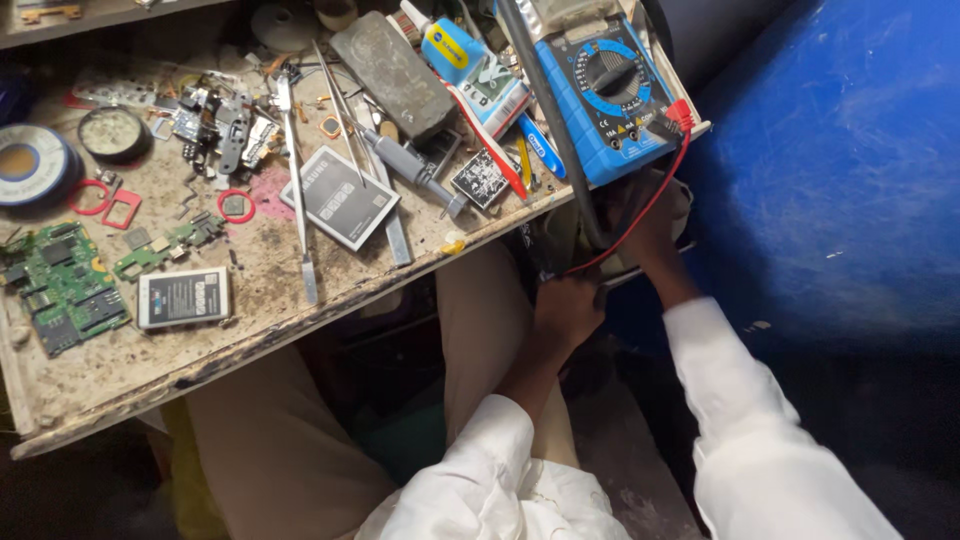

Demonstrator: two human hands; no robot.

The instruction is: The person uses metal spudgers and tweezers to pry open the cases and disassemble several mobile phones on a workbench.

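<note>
Both arms reach forward and down, side by side, in white sleeves pushed up past the wrists. The left hand [566, 308] is curled into a loose fist. The right hand [645, 232] is a bit farther out, and its fingers bend down.

Left hand [566, 312] and right hand [645, 235], both below the tabletop [300, 300] edge: fingers lost in shadow, so what either grasps cannot be told. Red lead [655, 195], running down to the right hand: its end is hidden among the fingers. Blue multimeter [605, 95], above the right hand: partly covered by a dark cable [550, 120]. Solder spool [30, 165], far left of both hands: cut off by the frame. Small loose parts [215, 120], up-left of the left hand: too small to identify.
</note>
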